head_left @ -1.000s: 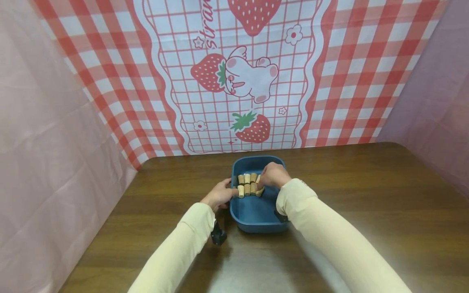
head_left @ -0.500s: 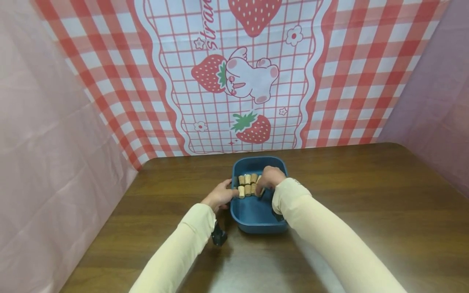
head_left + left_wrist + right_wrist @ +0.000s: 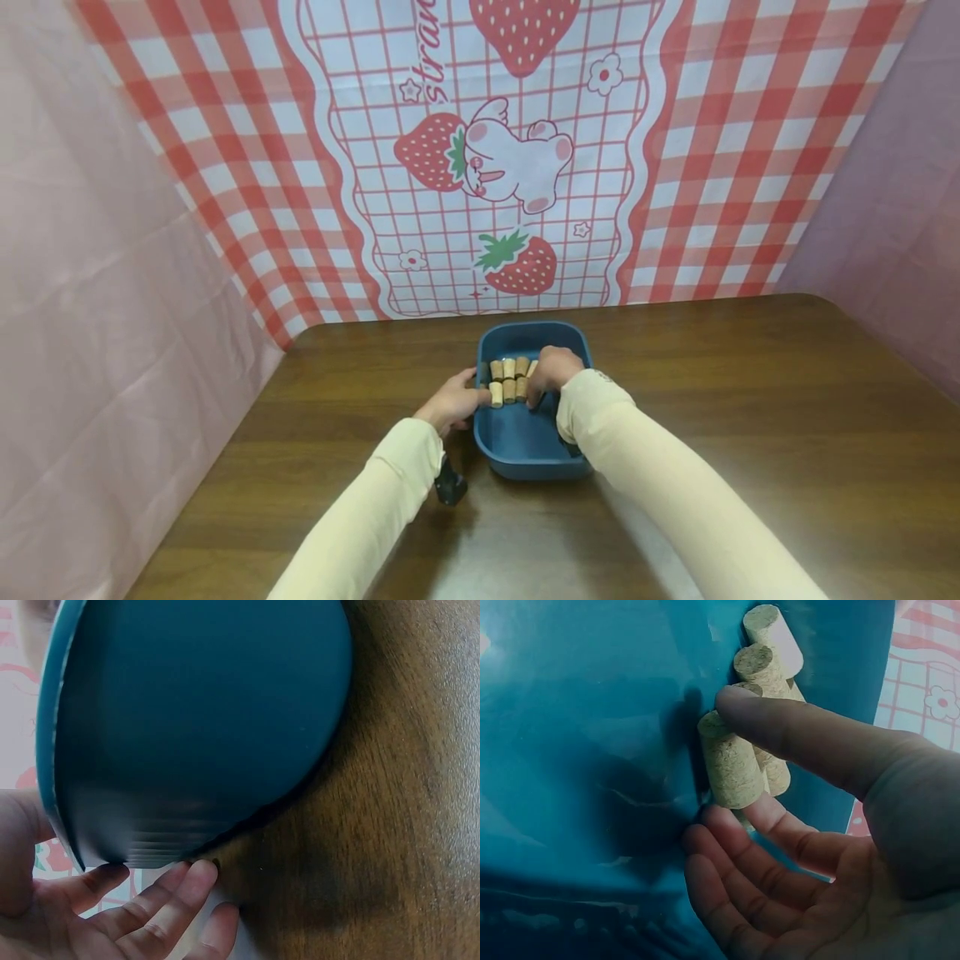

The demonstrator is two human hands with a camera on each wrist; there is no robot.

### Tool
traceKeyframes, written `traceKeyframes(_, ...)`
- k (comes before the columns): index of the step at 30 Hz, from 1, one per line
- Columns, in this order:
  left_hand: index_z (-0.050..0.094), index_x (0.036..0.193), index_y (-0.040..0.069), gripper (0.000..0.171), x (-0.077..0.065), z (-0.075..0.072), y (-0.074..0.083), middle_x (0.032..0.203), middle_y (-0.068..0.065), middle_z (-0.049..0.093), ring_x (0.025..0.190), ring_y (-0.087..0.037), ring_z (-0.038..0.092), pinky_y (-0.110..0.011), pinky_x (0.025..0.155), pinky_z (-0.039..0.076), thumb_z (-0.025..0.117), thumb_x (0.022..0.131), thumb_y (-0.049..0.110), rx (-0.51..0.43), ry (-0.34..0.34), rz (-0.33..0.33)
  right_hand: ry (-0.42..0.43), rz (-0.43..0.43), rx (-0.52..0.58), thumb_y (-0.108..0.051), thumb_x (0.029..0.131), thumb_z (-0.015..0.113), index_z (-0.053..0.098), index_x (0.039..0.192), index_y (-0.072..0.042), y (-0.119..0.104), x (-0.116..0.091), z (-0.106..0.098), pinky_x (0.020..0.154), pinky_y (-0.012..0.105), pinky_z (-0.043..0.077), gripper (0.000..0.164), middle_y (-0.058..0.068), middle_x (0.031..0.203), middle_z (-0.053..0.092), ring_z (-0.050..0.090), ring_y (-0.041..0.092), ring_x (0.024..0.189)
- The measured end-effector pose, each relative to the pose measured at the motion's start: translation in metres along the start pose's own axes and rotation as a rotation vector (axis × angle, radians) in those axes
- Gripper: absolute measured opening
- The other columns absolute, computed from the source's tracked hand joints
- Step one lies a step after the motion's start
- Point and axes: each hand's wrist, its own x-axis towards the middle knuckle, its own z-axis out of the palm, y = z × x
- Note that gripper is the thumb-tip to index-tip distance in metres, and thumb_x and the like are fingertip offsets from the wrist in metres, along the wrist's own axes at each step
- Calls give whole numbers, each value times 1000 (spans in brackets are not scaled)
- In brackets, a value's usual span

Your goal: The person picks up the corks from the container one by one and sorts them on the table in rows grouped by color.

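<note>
Inside a blue plastic bin (image 3: pixel 525 435), several corks (image 3: pixel 509 391) lie side by side in two rows. My right hand (image 3: pixel 553 368) reaches into the bin at the right end of these rows. In the right wrist view, its thumb lies over one end of a pale speckled cork (image 3: pixel 732 766), while its curled fingers are at the other end. My left hand (image 3: pixel 453 400) holds the bin's left side, the thumb over the rim and fingers against the outer wall (image 3: pixel 202 750). The right hand hides some of the corks in the head view.
The bin stands on a brown wooden table (image 3: pixel 720 392), near its back edge. Behind hangs a red-and-white checked cloth (image 3: pixel 720 167) with strawberries. Pink cloth (image 3: pixel 112 292) hangs at the left and purplish cloth (image 3: pixel 885 208) at the right.
My right hand has shifted slightly toward me, and its fingers now cover the end cork of the near row, which showed slanted a second ago. My left hand keeps its place.
</note>
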Motion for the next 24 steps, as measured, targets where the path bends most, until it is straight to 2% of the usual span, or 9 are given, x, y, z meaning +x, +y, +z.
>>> traceKeyframes(5,35,156,4,66,0,1,0,146,-27,48,127,-40,53,-55,97,50,58,94,9,-3,-1,-3,12,-4,-4,-9,76,86,69,107,5,2,0,2,85,44,56,39,17,104,67,63,28,93)
traceKeyframes(9,35,156,4,66,-1,1,1,146,-27,48,127,-40,53,-56,97,49,58,94,9,-8,-2,-3,19,-2,-1,-9,76,86,70,106,5,3,0,1,82,43,56,36,16,101,67,63,28,91)
traceKeyframes(14,35,156,4,67,0,2,0,143,-26,51,125,-40,54,-55,96,50,58,93,8,-10,-5,2,30,-17,-23,-11,77,84,72,92,1,3,0,-1,73,38,55,22,11,90,66,60,25,81)
traceKeyframes(18,36,156,4,68,1,1,-1,137,-25,55,119,-38,57,-53,94,51,58,92,8,-22,-9,4,45,-60,-77,-14,77,83,72,84,-3,0,-3,-7,74,38,55,17,9,88,66,59,23,81)
traceKeyframes(24,36,155,2,68,0,1,0,138,-26,54,119,-39,57,-55,95,51,57,91,6,-43,-15,12,44,-131,-72,-14,80,81,73,76,-6,-4,-11,-21,65,33,48,12,3,76,64,53,18,71)
